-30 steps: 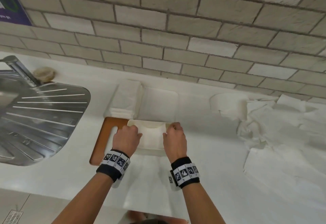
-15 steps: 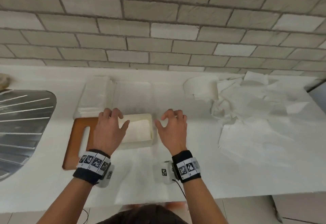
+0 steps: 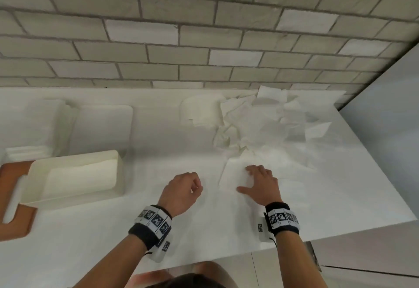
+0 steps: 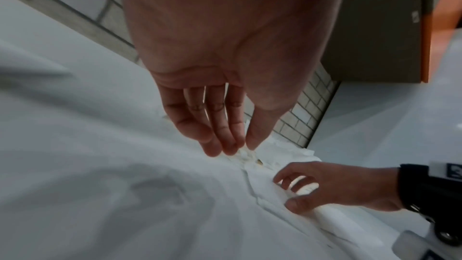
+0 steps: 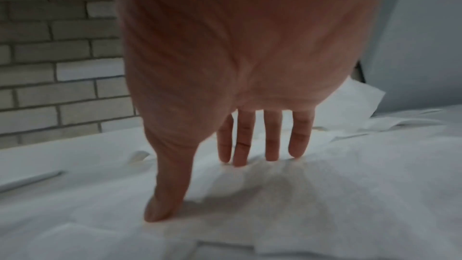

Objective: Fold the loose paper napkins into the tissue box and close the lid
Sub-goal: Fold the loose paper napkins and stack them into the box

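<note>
The cream tissue box (image 3: 74, 193) stands open at the left with folded napkins (image 3: 79, 177) inside. It rests partly on a brown wooden lid (image 3: 15, 225) that has a slot. A heap of loose white napkins (image 3: 260, 124) lies at the back right. My right hand (image 3: 254, 181) presses flat, fingers spread, on one flat napkin (image 3: 233, 174) in front of the heap; its fingertips (image 5: 240, 157) touch the paper (image 5: 312, 185). My left hand (image 3: 192, 185) hovers between box and napkin, its fingers (image 4: 225, 141) relaxed and holding nothing.
A stack of folded napkins (image 3: 38, 129) and a flat white tray (image 3: 104, 126) sit behind the box by the brick wall. The counter ends at a grey panel (image 3: 385, 129) on the right, and its front edge (image 3: 340, 231) runs near my right wrist.
Both hands left the box and moved right. The right hand now lies on a loose napkin, the left trails beside it. The view swung right, so the sink is gone.
</note>
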`<state>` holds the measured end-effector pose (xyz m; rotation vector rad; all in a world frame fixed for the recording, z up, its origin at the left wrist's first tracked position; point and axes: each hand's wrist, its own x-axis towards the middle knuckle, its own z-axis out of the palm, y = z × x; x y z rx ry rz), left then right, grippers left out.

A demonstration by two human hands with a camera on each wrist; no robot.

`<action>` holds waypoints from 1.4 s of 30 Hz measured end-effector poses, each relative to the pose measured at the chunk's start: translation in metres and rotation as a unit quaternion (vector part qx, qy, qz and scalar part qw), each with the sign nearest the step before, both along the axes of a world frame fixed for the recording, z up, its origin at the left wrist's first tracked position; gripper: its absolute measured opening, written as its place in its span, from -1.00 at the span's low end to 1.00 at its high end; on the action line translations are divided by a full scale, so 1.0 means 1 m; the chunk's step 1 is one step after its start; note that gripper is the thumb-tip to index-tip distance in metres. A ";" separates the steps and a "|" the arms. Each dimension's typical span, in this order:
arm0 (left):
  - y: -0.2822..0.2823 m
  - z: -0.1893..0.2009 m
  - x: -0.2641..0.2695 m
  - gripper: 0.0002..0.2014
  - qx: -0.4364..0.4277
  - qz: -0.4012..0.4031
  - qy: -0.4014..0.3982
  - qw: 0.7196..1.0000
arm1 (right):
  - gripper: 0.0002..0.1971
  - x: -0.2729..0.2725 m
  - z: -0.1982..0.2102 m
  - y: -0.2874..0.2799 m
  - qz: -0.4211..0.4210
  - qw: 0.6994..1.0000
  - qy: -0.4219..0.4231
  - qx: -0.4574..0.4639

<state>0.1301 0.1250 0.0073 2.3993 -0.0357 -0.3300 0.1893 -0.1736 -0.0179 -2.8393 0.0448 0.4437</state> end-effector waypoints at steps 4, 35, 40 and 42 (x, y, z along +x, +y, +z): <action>-0.056 -0.011 0.029 -0.95 -0.022 0.003 -0.014 1.000 | -0.53 0.006 -0.006 0.000 0.063 0.998 0.014 0.018; -0.105 -0.030 0.087 -0.76 -0.450 0.203 0.149 0.857 | -0.76 0.000 0.046 -0.006 -0.127 0.818 -0.013 0.561; -0.100 -0.029 0.078 -0.71 -0.480 0.218 0.155 0.836 | -0.80 0.012 -0.013 0.035 -0.162 0.873 -0.001 0.460; -0.099 -0.030 0.076 -0.66 -0.492 0.231 0.152 0.826 | -0.69 0.012 -0.027 0.041 -0.168 0.883 -0.011 0.438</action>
